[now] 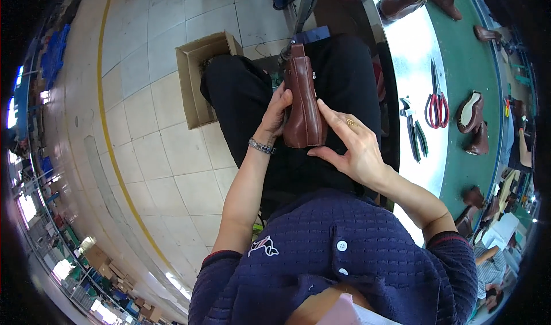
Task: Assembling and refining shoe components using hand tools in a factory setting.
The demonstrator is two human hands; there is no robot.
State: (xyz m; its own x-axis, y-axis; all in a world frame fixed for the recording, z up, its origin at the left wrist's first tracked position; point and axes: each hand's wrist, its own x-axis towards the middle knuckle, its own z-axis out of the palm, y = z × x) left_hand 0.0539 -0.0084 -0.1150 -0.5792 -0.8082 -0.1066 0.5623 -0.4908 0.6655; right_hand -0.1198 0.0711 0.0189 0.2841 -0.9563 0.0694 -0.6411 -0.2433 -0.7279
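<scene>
A brown leather shoe is held over my lap, its broad rounded end toward me and a narrow tab at the far end. My left hand is closed on its left side, with the thumb on the leather and the other fingers mostly hidden behind it. My right hand is open, its straight fingers resting along the shoe's right side. The right thumb is spread apart, close to the near edge of the rounded end. Dark machine parts show beside the shoe's far end, partly hidden.
At my right, red-handled scissors and green-handled pliers lie on a shiny metal strip. Beyond it, several brown shoes sit on a green surface. An open cardboard box stands on the tiled floor beside my left knee.
</scene>
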